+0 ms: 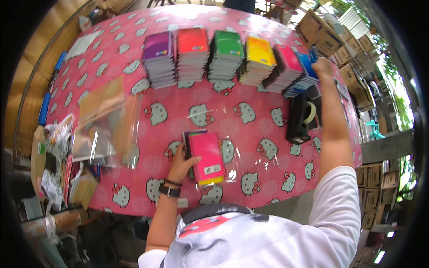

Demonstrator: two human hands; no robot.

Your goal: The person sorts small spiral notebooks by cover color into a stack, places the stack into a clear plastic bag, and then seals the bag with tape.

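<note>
My left hand [179,165] grips a small stack of spiral notebooks near the table's front edge, thumb on top and fingers underneath. A pink notebook [206,154] with a white label lies uppermost, and edges of yellow, purple and green ones stick out below it. A clear plastic sleeve [231,172] lies under or beside that stack. With the arm stretched to the far right, my right hand [322,68] is closed on a blue notebook [313,56] at the stack of blue notebooks [302,81]. Its fingertips are partly hidden.
Stacks of purple [158,60], red [192,53], green [226,53], yellow [258,58] and pink notebooks [284,67] line the far side. A black tape dispenser [298,120] stands at right. Clear plastic sleeves [105,138] lie left, beside a cardboard box [82,190] with plastic bags.
</note>
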